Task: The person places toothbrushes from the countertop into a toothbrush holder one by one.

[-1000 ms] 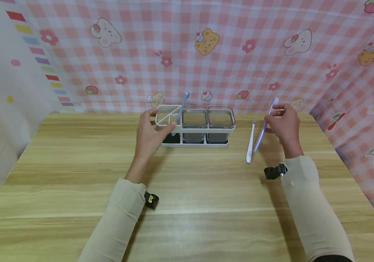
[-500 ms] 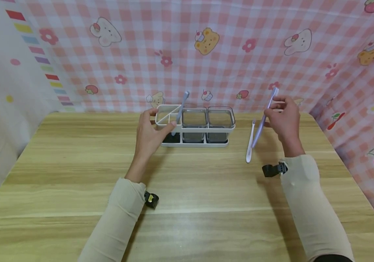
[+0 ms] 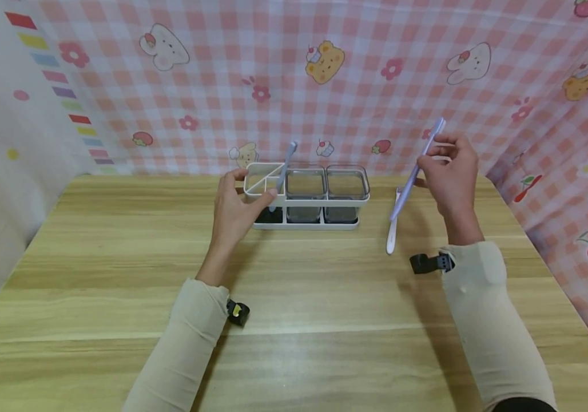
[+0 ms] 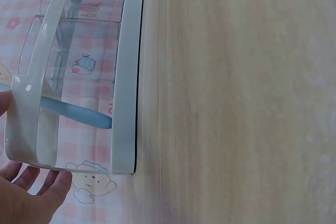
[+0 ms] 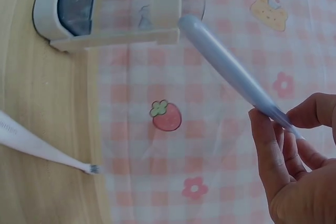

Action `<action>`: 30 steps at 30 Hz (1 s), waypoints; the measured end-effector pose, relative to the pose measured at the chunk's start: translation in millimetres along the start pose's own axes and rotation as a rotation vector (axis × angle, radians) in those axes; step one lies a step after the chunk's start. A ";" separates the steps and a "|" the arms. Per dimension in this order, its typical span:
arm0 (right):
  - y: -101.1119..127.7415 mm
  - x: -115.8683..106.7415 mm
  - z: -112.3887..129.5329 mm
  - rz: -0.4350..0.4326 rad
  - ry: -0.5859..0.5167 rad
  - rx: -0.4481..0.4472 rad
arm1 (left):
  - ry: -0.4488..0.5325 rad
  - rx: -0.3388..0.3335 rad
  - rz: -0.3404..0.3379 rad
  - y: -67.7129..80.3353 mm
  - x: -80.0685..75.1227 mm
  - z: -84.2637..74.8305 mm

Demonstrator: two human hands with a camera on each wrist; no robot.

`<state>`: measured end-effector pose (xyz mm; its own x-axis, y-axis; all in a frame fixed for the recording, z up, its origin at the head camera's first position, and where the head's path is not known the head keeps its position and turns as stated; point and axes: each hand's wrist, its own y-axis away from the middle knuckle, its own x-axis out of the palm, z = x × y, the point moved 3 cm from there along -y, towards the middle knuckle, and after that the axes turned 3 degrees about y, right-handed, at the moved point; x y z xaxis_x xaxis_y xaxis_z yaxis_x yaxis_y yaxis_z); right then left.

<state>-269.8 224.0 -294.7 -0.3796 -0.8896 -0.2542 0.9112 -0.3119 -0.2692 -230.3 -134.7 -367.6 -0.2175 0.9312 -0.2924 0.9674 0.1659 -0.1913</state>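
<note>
At the back of the table stands a white toothbrush holder (image 3: pixel 327 203) with an open frame. My left hand (image 3: pixel 234 210) grips its left end, thumb in front and fingers round the far side. A blue toothbrush (image 3: pixel 286 165) leans in the holder's left section; its handle end (image 4: pixel 94 117) shows through the frame in the left wrist view. My right hand (image 3: pixel 452 180) pinches a purple toothbrush (image 3: pixel 409 182) between thumb and fingertips, head up and handle slanting down to the left. Below it, a white toothbrush (image 3: pixel 392 237) lies on the table, partly covered by the purple handle.
Two clear cups (image 3: pixel 348 182) sit in the middle and right sections of the holder. Right behind the wooden table (image 3: pixel 294 320) hangs a pink checked cloth (image 3: pixel 294 74), which also runs along the right side.
My right hand has lifted the purple toothbrush off the table, upward and slightly right at the end. My left hand and the holder have stayed in place.
</note>
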 end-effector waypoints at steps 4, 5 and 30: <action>1.0 0.7 6.7 -0.026 0.004 -0.052 | 0.001 -0.001 0.000 0.1 0.2 -0.4; 1.2 0.9 8.3 -0.032 0.008 -0.065 | 0.001 -0.001 0.000 0.1 0.2 -0.4; 13.7 18.5 40.6 0.012 -0.284 -0.082 | -0.014 -0.022 0.000 -0.1 -0.5 -0.3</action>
<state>-257.9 189.7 -265.3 -0.2978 -0.9546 0.0096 0.8952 -0.2828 -0.3444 -230.3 -135.0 -367.2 -0.2190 0.9268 -0.3052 0.9701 0.1732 -0.1702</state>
